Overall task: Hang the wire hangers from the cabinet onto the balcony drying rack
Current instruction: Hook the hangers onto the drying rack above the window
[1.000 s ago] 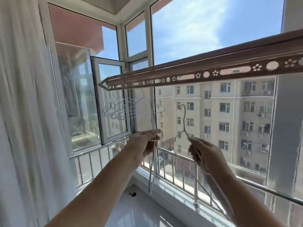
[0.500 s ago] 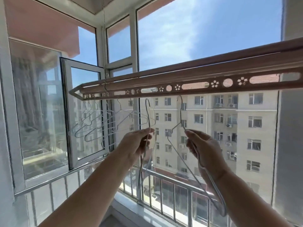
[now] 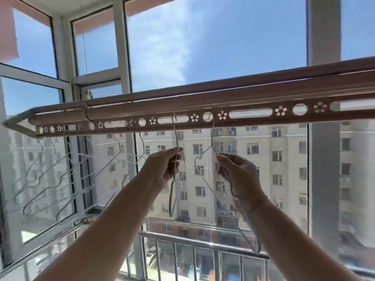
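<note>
I have both arms raised toward the drying rack (image 3: 203, 102), a brown bar crossing the view with a strip of slots, round holes and flower cut-outs along its lower edge. The left hand (image 3: 162, 167) pinches the left wire hanger (image 3: 171, 195) at its neck, thumb and fingertips closed on the wire. This hanger shows edge-on, its body dropping straight below the hand and its hook reaching up into a long slot of the strip. The right hand (image 3: 241, 177) grasps the right wire hanger (image 3: 205, 185) just below its neck, fingers curled round the wire. That hook rises to the strip beside a round hole, and I cannot tell whether it has caught. The frame of this hanger slants down along the right forearm. The 2 hands are near each other but apart, both just under the rack. Toward the rack's left end several hung hangers (image 3: 50, 179) dangle in a row in front of an open window sash (image 3: 30, 73). Below the arms runs a metal railing (image 3: 203, 241), and beyond the glass stands an apartment block (image 3: 253, 159) under blue sky.
</note>
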`<state>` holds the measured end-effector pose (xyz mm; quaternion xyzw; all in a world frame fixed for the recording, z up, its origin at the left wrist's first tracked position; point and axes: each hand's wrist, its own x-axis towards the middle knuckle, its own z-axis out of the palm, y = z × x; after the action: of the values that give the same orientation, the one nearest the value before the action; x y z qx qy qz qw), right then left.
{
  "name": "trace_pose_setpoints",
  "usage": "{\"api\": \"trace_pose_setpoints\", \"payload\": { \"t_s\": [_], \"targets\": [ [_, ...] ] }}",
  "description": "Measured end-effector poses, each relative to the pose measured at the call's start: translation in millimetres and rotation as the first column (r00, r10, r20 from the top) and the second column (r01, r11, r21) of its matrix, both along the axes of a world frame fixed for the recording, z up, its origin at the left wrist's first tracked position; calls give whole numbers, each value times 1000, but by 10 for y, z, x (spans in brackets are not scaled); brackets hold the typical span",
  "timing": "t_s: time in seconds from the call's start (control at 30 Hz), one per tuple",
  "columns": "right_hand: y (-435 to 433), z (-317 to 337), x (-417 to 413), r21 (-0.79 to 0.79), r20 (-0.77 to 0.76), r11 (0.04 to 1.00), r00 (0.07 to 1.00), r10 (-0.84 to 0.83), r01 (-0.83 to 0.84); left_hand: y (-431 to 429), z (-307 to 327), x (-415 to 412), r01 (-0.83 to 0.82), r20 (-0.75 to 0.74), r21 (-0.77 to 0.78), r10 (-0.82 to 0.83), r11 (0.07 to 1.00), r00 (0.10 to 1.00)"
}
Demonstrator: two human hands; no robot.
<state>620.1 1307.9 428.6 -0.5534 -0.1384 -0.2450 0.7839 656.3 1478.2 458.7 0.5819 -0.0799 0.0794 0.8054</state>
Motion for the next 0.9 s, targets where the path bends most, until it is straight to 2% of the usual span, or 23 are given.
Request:
{"api": "trace_pose_setpoints", "payload": {
  "t_s": [0.4, 0.6, 0.77, 0.9],
  "targets": [
    [147, -84, 277, -49, -25, 987, 988, -151, 150, 199, -102, 380, 87, -12, 2, -87, 996, 996],
    [165, -150, 312, -67, -34, 983, 984, -175, 172, 192, -25, 432, 84, 62, 20, -85, 996, 994],
    [160, -170, 330, -70, -55, 980, 980, -191, 187, 153, -57, 490, 94, -36, 106, -91, 990, 995],
    [156, -178, 329, -44, -54, 986, 985, -164, 161, 181, -164, 531, 133, -80, 89, -126, 987, 989]
  ]
}}
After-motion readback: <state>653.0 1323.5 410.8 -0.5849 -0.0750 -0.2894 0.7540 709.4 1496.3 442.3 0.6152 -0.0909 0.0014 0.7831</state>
